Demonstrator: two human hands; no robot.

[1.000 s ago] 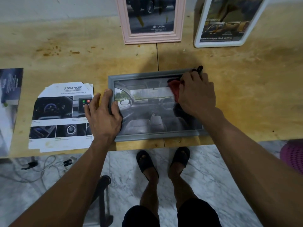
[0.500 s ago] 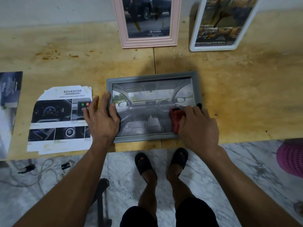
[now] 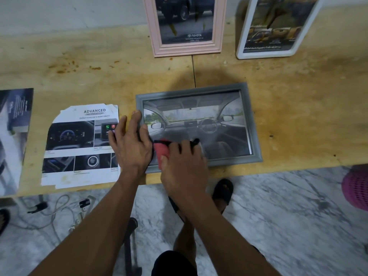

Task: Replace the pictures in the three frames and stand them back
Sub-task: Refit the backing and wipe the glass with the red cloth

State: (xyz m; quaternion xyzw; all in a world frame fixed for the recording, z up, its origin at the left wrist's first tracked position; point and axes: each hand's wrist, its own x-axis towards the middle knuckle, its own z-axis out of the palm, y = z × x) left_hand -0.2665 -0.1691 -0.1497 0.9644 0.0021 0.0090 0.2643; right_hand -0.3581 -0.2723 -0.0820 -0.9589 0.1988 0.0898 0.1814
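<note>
A grey frame (image 3: 253,120) lies flat near the table's front edge, holding a car-interior picture. My left hand (image 3: 130,144) rests flat on the frame's left edge with its fingers spread. My right hand (image 3: 184,166) holds a red cloth (image 3: 162,151) with black trim and presses it on the glass at the frame's lower left. A pink frame (image 3: 185,49) with a Toyota car picture and a white frame (image 3: 246,40) stand upright at the back of the table.
A cut brochure sheet (image 3: 79,144) headed ADVANCED lies left of the grey frame, and another dark sheet (image 3: 14,136) lies at the far left. The wooden table (image 3: 298,96) ends just below the frame. Cables (image 3: 59,210) lie on the marble floor; a pink basket (image 3: 356,186) sits right.
My right hand has slid the red cloth from the glass's upper right, down and then left to the lower left. My left hand has stayed on the frame's left edge.
</note>
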